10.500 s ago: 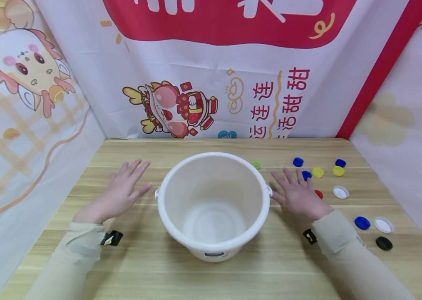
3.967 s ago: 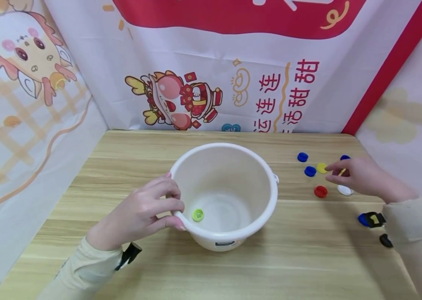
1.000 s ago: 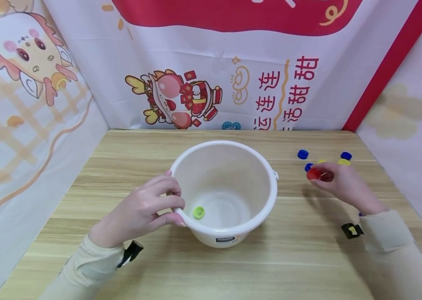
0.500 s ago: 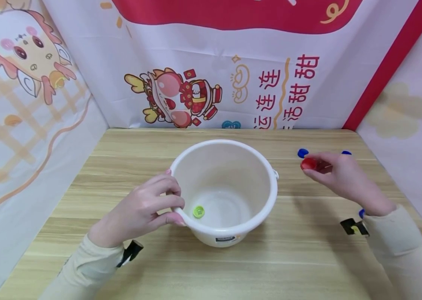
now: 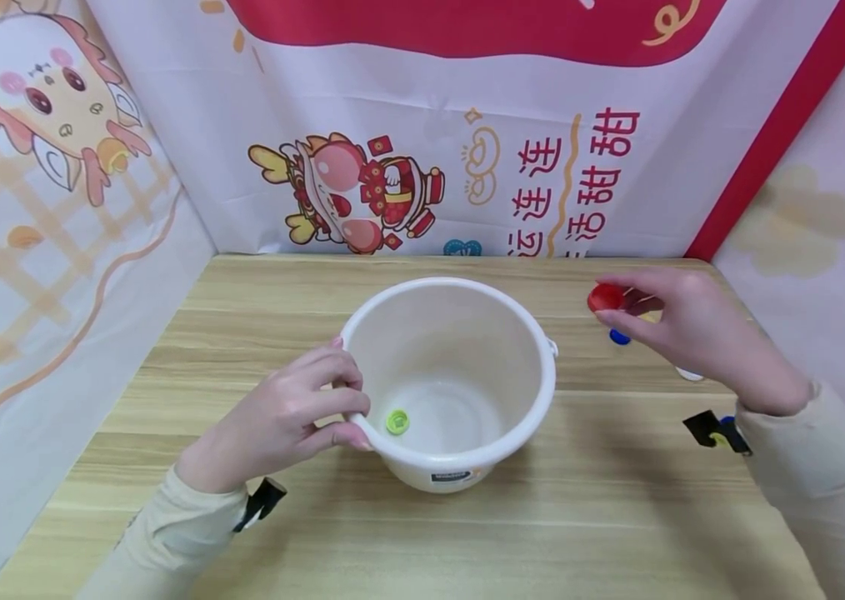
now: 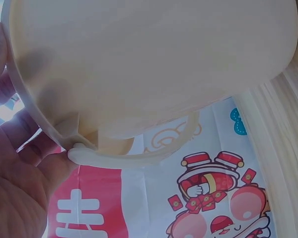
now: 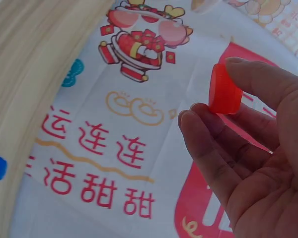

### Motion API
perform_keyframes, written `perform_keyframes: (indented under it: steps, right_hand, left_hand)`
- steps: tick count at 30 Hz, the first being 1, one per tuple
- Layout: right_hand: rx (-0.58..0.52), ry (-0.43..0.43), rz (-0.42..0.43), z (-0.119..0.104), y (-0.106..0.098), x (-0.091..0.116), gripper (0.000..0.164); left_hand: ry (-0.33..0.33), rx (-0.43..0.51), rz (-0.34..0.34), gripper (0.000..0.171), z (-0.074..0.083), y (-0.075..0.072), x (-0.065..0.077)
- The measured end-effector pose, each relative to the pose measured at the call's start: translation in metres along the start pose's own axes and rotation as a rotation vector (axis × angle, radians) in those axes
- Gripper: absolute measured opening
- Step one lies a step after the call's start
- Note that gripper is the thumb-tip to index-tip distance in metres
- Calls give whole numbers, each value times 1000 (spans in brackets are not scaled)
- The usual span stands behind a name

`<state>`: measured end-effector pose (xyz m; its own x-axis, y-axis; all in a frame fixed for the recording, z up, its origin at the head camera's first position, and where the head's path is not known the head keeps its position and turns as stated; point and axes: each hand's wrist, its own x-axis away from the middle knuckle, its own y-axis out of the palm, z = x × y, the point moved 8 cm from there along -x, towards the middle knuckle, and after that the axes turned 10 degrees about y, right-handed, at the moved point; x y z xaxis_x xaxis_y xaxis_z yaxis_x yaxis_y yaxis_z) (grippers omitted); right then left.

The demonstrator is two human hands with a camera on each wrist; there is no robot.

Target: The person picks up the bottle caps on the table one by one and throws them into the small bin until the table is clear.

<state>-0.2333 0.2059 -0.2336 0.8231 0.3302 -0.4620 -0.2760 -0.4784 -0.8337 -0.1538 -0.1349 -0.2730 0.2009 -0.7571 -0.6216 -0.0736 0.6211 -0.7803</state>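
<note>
A cream plastic bucket (image 5: 460, 463) stands upright mid-table. My left hand (image 5: 280, 421) grips its rim on the left side, fingers over the edge and inside. Within the bucket, a light green bottle cap (image 5: 397, 422) lies on the bottom, toward the left. In the left wrist view the bucket's wall (image 6: 164, 59) fills the top, with its handle (image 6: 134, 159) hanging near the fingers. To the right of the bucket, my right hand (image 5: 703, 342) pinches a red bottle cap (image 5: 606, 298) between thumb and fingertips, raised above the table. The right wrist view shows the cap (image 7: 224, 91) held on edge.
Below the right hand on the wooden table (image 5: 392, 542) lie a blue cap (image 5: 620, 337), a partly covered yellow cap (image 5: 650, 317) and a white cap (image 5: 689, 375). Another blue piece (image 5: 727, 421) shows by the right wrist. A printed cloth (image 5: 392, 92) hangs behind.
The green cap went from the table into the bucket, and my left hand took hold of the rim. My right hand left the yellow cap, picked up the red one and raised it.
</note>
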Motion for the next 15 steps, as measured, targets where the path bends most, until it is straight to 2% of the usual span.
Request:
perform_keyframes:
  steps: [7, 15]
  right_hand:
    - [-34, -28, -1, -25, -10, -12, 49]
    - [27, -11, -17, -44, -12, -19, 49]
  left_hand:
    - [4, -2, 2, 34, 0, -1, 0]
    - [7, -3, -3, 35, 1, 0, -1]
